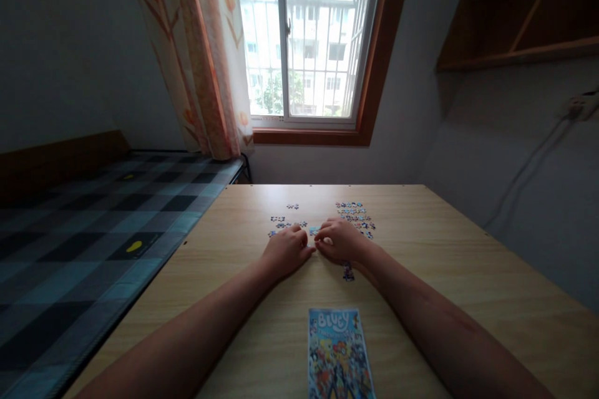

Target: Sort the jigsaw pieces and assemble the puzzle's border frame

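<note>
Left hand (286,252) and right hand (341,240) are half-curled, can't tell if gripping anything, but looks early, pieces (352,218) mostly loose beyond both.

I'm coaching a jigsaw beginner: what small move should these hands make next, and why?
Perhaps raise the right hand slightly: dark puzzle pieces show close on its near side, so pulling it straight back might disturb them.
</note>
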{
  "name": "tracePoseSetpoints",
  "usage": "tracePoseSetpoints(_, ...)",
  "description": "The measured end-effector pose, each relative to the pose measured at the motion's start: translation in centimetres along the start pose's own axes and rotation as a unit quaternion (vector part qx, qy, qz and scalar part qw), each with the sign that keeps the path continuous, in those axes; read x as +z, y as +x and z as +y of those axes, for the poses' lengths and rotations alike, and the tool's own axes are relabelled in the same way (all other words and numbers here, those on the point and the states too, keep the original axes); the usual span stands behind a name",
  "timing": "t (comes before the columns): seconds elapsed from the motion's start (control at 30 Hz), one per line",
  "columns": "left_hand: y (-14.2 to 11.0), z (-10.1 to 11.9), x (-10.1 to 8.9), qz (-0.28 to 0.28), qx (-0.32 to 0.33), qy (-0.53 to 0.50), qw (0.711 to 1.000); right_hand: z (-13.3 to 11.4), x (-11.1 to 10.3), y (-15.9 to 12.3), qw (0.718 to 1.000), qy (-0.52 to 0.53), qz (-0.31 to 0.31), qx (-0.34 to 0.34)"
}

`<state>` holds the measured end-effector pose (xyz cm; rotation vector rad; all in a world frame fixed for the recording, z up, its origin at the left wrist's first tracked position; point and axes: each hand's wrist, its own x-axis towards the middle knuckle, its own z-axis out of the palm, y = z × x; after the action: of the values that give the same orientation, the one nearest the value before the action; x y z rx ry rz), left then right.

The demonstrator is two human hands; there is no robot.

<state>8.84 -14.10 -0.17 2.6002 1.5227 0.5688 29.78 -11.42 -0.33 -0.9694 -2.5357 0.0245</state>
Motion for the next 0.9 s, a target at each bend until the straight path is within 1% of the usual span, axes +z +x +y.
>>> tracePoseSetpoints(0.1, 0.3, -0.6, 0.3, 0.056, -0.032, -0.05, 0.997, -0.2, 0.1, 0.1, 1.0, -0.007, -0.004, 0.017)
tracePoseSetpoints(0.2, 0.6, -1.4, 0.4, 0.118, -0.067, -0.121, 0.983, -0.9, 0.0, 0.4, 0.999, -0.013, -0.023, 0.031)
tracePoseSetpoints(0.33, 0.7, -1.7, 0.4, 0.165, -0.079, -0.171, 0.968, -2.2, -0.4, 0.8, 0.996, -0.029, -0.058, 0.063)
tracePoseSetpoints(0.43, 0.6, -1.6, 0.5, 0.177, -0.075, -0.18, 0.965, -2.9, -0.7, 0.9, 0.993, -0.023, -0.071, 0.093)
tracePoseSetpoints(0.57, 0.6, -1.4, 0.5, 0.177, -0.079, -0.183, 0.964, -3.2, -0.6, 0.9, 0.989, -0.025, -0.08, 0.119)
tracePoseSetpoints(0.9, 0.7, -1.5, 0.7, 0.175, -0.083, -0.178, 0.965, -3.4, -0.3, 1.1, 0.989, -0.039, -0.084, 0.118)
